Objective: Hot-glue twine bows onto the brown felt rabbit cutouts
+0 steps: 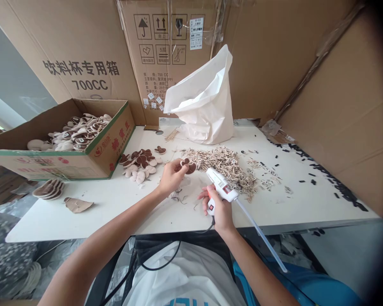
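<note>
Between the thumb and fingers of my left hand is a small brown felt piece with a pale edge. My right hand is wrapped round the handle of a white hot glue gun, its nozzle pointing up and left towards the felt piece. A long translucent glue stick sticks out of the gun's back end. Left of my left hand lies a loose pile of brown and cream felt pieces. Behind the gun spreads a heap of short beige strips.
A cardboard box full of similar felt pieces stands at the left. A white bag leans at the back. Small black pieces lie scattered along the right side. Stacked felt pieces and a cardboard scrap rest front left.
</note>
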{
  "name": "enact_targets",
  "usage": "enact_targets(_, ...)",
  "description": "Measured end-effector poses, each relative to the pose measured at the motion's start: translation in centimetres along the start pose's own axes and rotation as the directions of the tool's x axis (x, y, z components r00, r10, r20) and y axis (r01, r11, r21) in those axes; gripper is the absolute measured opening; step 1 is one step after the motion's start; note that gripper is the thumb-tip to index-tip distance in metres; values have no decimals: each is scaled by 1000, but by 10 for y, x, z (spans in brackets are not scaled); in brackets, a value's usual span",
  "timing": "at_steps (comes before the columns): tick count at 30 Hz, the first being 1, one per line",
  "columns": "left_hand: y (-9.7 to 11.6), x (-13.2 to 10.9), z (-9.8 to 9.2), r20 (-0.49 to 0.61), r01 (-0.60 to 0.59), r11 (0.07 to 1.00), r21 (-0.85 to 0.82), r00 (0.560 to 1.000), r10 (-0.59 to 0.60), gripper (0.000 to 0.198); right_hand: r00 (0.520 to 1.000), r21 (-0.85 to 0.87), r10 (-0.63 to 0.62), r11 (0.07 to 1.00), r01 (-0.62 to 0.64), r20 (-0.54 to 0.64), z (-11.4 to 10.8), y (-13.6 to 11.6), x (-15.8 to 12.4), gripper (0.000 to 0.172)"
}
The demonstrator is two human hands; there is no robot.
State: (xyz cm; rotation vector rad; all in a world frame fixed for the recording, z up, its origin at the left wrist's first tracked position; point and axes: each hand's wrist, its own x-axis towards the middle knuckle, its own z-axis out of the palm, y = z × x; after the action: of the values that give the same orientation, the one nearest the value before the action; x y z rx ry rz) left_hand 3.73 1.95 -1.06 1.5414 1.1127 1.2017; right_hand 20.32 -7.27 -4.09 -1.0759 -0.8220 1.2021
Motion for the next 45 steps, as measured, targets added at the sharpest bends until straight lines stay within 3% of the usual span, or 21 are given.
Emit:
enact_targets(6, -1, 5, -2, -103, 40, 997, -64, 994, -47, 26, 996, -63, 54, 997, -50, 66, 1, -3, -3, 42)
enact_targets(20, -8, 5, -2, -64, 9, 1000, 27, 998, -7, 26, 994, -117, 53, 992, -41, 100, 2, -2, -7, 45)
enact_targets(25, -9, 5, -3, -13, 12, 1000, 2, 1000, -12, 27, 994, -137, 65, 989, -53, 84, 2, -1, -7, 44)
enact_targets(45, -9, 3, 0, -5, 10, 998, -69, 1000, -10, 26, 994, -130, 102, 987, -94, 51, 3, -2, -7, 34)
